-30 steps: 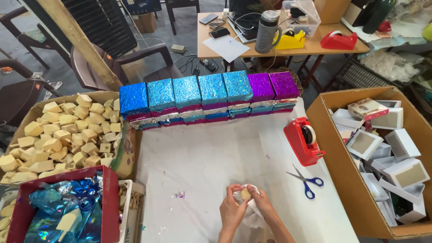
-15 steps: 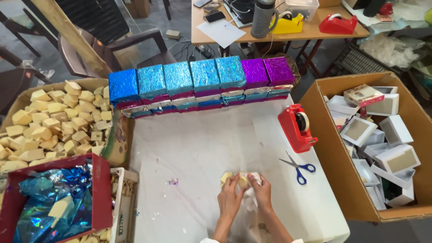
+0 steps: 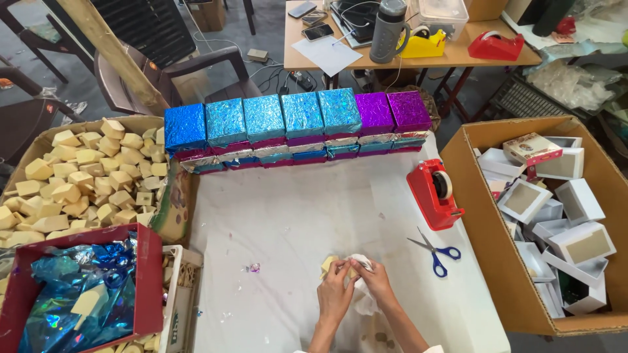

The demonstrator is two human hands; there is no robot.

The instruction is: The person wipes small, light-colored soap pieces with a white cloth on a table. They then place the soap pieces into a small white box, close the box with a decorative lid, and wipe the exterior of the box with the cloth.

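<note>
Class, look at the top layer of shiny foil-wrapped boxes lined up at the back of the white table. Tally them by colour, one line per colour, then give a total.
Blue foil boxes: 5
Purple foil boxes: 2
Total: 7
More wrapped boxes lie stacked beneath this layer; their number cannot be told.

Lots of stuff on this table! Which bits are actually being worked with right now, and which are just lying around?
In hand:
left hand and right hand together on a pale block and white wrapping.

Lying about:
blue-handled scissors, red tape dispenser, row of foil-wrapped boxes, carton of pale blocks, red box of blue foil, carton of white boxes.
</note>
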